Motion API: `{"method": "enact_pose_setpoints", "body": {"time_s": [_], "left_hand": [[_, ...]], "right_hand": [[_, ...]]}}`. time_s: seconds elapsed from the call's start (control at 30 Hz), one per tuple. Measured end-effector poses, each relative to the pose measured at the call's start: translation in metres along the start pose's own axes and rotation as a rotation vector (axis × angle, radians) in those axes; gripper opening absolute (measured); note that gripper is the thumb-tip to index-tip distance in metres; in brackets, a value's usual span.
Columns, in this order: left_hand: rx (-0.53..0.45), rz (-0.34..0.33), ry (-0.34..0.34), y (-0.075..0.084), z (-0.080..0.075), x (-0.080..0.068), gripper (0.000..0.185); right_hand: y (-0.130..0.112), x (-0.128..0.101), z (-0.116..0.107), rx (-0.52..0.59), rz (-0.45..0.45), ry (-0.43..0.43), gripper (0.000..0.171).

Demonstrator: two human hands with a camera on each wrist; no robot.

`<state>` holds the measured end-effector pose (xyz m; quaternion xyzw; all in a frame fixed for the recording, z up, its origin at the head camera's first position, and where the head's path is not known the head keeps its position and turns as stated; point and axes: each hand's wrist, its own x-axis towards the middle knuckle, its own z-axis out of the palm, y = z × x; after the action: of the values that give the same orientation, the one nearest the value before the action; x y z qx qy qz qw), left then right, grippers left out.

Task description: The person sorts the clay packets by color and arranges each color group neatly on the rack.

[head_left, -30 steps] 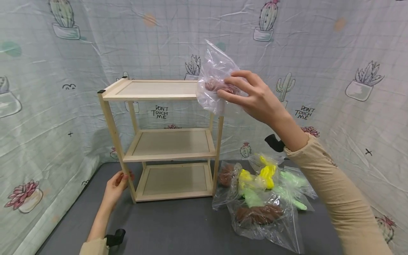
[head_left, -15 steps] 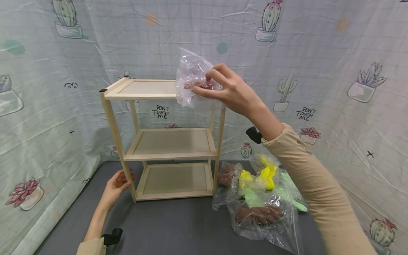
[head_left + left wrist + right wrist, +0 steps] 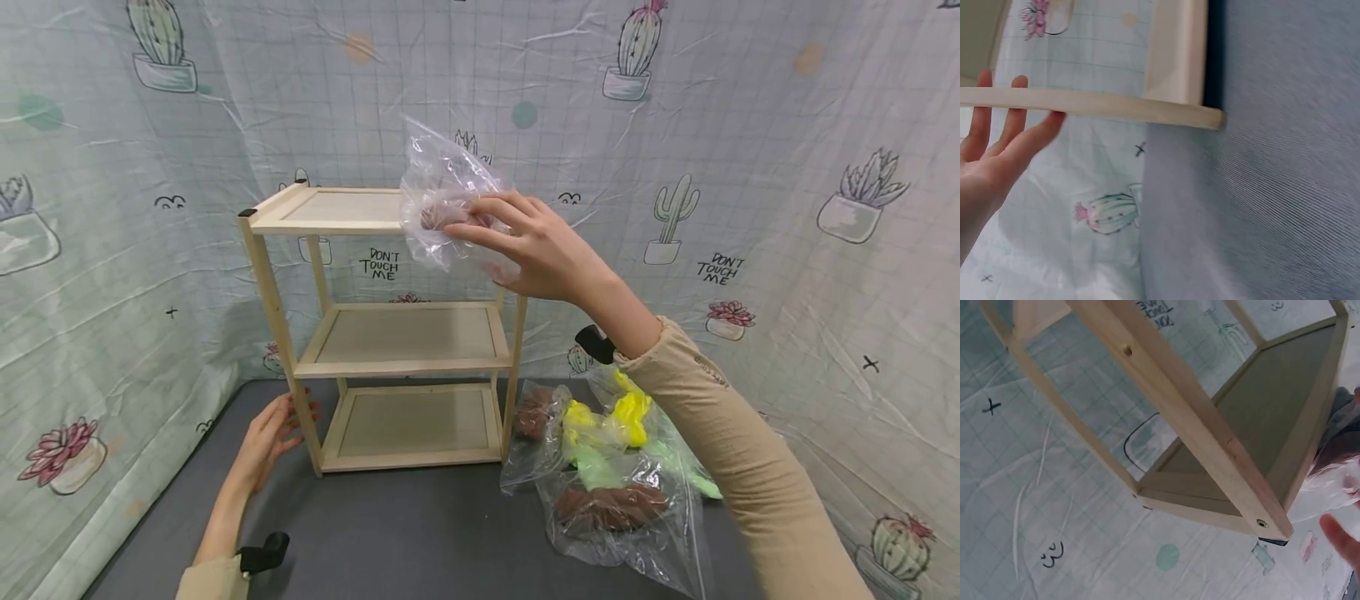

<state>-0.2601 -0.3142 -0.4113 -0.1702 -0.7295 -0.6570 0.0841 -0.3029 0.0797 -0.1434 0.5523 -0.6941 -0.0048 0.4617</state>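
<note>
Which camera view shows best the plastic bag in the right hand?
The head view: most of the plastic bag shows there, gripped by the right hand. The right wrist view catches only part, at its right edge; the left wrist view shows none.

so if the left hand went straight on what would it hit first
Most likely the front left post of the wooden rack: the left hand is right beside it, one fingertip seemingly touching, though depth is hard to judge.

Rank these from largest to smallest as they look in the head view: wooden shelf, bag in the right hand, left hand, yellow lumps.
1. Wooden shelf
2. Bag in the right hand, partly hidden by fingers
3. Left hand and yellow lumps: too alike to rank
</note>
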Motion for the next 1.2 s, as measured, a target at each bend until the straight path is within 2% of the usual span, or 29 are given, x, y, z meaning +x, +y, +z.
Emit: {"method": "enact_pose_setpoints", "body": {"time_s": [0.13,0.3,0.4,0.5,0.63,0.8,1.0,1.2], "left_hand": [[-0.046,-0.014,-0.013,0.009,0.000,0.004,0.045],[-0.098,-0.018,-0.016,0.011,0.000,0.007,0.038],[-0.098,-0.033,-0.014,0.009,0.000,0.007,0.041],[-0.087,-0.046,-0.010,0.007,0.000,0.007,0.043],[-0.104,-0.047,-0.002,0.003,0.000,0.007,0.041],[-0.064,-0.026,0.006,-0.004,0.000,0.007,0.043],[-0.004,-0.002,0.001,-0.007,-0.002,0.006,0.047],[0.036,-0.017,0.026,-0.006,0.001,0.005,0.039]], "right_hand": [[-0.006,-0.005,-0.003,0.021,0.112,-0.066,0.059],[-0.012,-0.006,-0.003,0.009,0.198,-0.082,0.050],[-0.014,-0.006,-0.001,0.015,0.240,-0.051,0.044],[-0.016,-0.007,0.003,0.016,0.270,0.020,0.038],[-0.018,-0.007,0.010,0.011,0.273,0.103,0.034],[-0.019,-0.006,0.015,0.068,0.285,0.123,0.034],[-0.024,0.001,0.021,0.173,0.342,0.034,0.040],[-0.033,0.013,0.027,0.164,0.413,-0.088,0.047]]}}
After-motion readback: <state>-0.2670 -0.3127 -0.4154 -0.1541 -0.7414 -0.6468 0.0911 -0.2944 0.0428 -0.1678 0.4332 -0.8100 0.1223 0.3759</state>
